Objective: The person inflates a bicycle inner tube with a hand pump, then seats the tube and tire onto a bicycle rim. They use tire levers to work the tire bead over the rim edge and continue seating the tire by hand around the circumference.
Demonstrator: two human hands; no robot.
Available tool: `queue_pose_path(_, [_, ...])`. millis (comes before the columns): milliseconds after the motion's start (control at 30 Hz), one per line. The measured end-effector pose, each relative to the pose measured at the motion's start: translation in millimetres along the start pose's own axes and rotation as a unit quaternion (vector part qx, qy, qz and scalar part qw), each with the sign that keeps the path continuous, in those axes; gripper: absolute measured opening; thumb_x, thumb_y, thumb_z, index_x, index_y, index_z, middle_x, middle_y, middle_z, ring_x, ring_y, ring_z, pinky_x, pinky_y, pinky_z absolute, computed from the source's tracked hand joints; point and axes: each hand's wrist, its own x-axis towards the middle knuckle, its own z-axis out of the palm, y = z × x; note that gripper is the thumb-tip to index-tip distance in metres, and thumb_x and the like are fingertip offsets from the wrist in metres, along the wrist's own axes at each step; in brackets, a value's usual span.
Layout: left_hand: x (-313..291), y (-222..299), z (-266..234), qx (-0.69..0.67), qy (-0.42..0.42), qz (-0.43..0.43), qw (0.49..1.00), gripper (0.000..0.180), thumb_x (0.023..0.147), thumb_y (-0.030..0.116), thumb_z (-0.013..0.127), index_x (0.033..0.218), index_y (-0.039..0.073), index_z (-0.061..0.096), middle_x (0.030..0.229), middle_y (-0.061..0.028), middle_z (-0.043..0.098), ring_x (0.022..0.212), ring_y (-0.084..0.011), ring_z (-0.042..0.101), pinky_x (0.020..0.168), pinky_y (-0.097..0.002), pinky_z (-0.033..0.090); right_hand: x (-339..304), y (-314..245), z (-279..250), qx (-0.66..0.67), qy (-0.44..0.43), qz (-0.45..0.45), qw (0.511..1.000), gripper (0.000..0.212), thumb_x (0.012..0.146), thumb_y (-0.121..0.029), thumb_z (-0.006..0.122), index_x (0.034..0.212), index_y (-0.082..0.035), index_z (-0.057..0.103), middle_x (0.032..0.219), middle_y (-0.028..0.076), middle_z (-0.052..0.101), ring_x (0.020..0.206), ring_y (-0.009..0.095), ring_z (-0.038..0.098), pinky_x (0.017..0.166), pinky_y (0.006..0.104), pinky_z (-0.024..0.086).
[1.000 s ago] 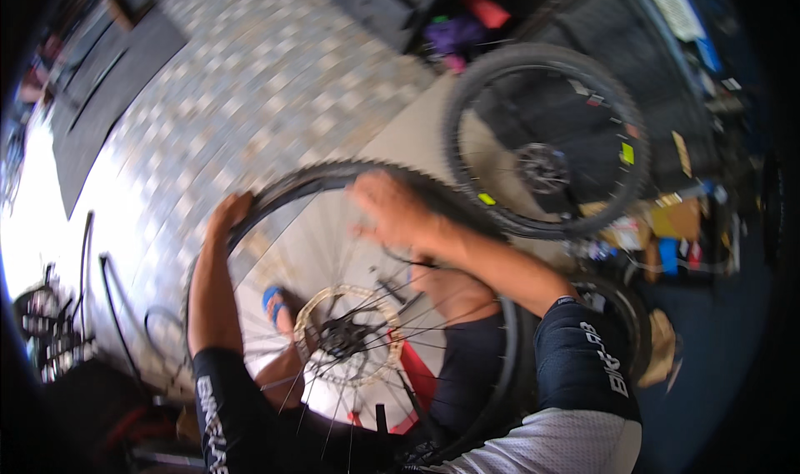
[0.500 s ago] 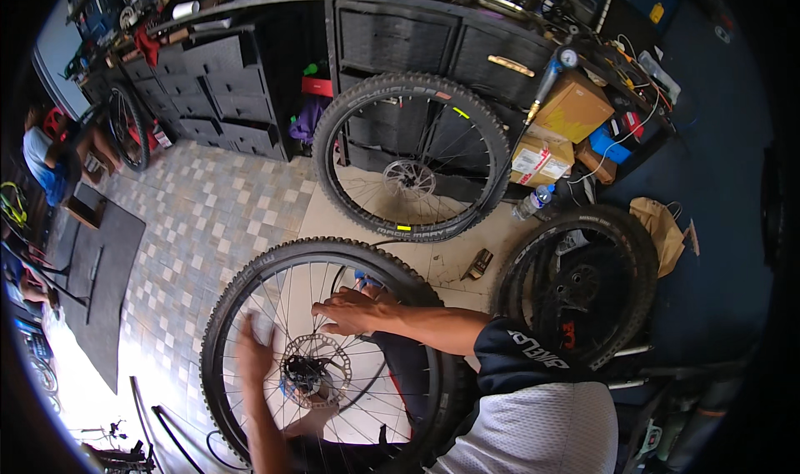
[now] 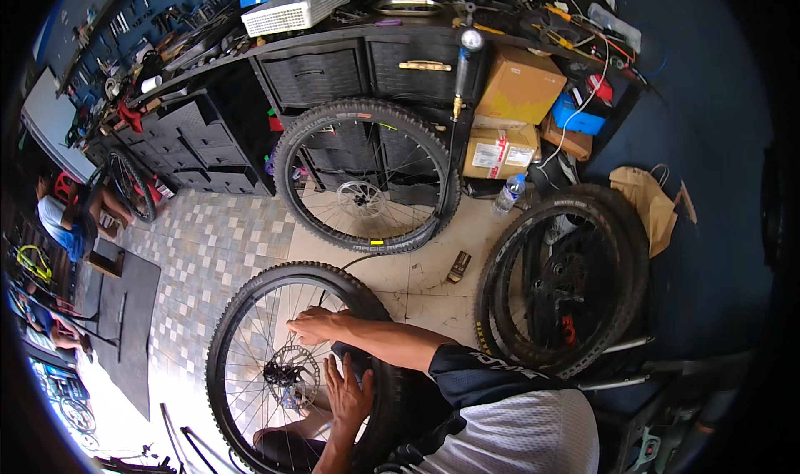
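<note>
A bicycle wheel with a knobbly black tyre [image 3: 216,366] stands close in front of me, its spokes and disc brake rotor [image 3: 309,377] facing me. My right hand [image 3: 312,326] reaches across the upper part of the wheel from the right, over the spokes. Its fingers are curled closed; what they hold, if anything, is hidden. Coming up from the lower edge, my left hand [image 3: 348,397] has its fingers spread and holds nothing. It lies over the right side of the wheel, beside the rotor and near the inner edge of the tyre.
A second wheel [image 3: 284,170] leans against black drawers [image 3: 310,75]. Right of it are a pump with a gauge [image 3: 461,78], cardboard boxes [image 3: 521,86] and a water bottle [image 3: 508,195]. Stacked tyred wheels [image 3: 492,307] and a paper bag [image 3: 646,207] stand farther right. Another person [image 3: 52,215] sits far left.
My left hand has moved from the wheel's left side to its right side. My right hand's fingers, spread before, are now curled. The whole view has shifted, showing more of the bench.
</note>
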Motion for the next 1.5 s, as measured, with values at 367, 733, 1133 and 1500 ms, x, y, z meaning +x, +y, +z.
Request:
queue_pose_path(367, [-11.5, -7.8, 2.2, -0.023, 0.051, -0.056, 0.997, 0.021, 0.102, 0.025, 0.063, 0.097, 0.004, 0.065, 0.090, -0.0162, 0.068, 0.088, -0.0372, 0.065, 0.083, -0.0505, 0.045, -52.5, -12.6, -57.0, 0.184, 0.170, -0.062, 0.966, 0.039, 0.092, -0.027, 0.075, 0.121, -0.002, 0.070, 0.116, 0.019, 0.074, 0.113, 0.036, 0.071, 0.096, 0.0450, 0.056])
queue_pose_path(733, [-11.5, -20.3, 0.3, -0.029, 0.043, -0.045, 0.998, 0.032, 0.102, 0.026, 0.061, 0.078, 0.005, 0.064, 0.078, -0.0159, 0.067, 0.080, -0.0379, 0.064, 0.081, -0.0502, 0.044, -248.2, 82.1, -43.5, 0.071, 0.255, 0.295, 0.918, 0.039, 0.098, -0.033, 0.072, 0.125, -0.006, 0.068, 0.114, 0.017, 0.076, 0.105, 0.032, 0.074, 0.090, 0.0412, 0.058])
queue_pose_path(1133, [-13.6, -30.6, 2.3, -0.014, 0.048, -0.032, 0.998, 0.032, 0.102, 0.027, 0.062, 0.078, 0.005, 0.065, 0.076, -0.0166, 0.069, 0.080, -0.0383, 0.065, 0.081, -0.0499, 0.045, -345.6, 77.1, 66.2, 0.095, -0.036, 0.455, 0.884, 0.048, 0.097, -0.046, 0.070, 0.133, -0.014, 0.068, 0.126, 0.015, 0.074, 0.122, 0.036, 0.067, 0.102, 0.0477, 0.053])
queue_pose_path(1500, [-24.7, -46.7, 10.2, 0.028, 0.089, 0.006, 0.996, 0.030, 0.104, 0.022, 0.063, 0.079, 0.005, 0.063, 0.070, -0.0154, 0.060, 0.073, -0.0372, 0.060, 0.075, -0.0506, 0.043, -368.7, 110.6, 145.1, 0.143, -0.049, 0.450, 0.880, 0.034, 0.092, -0.041, 0.074, 0.113, -0.014, 0.078, 0.114, 0.016, 0.078, 0.108, 0.034, 0.073, 0.098, 0.0452, 0.056])
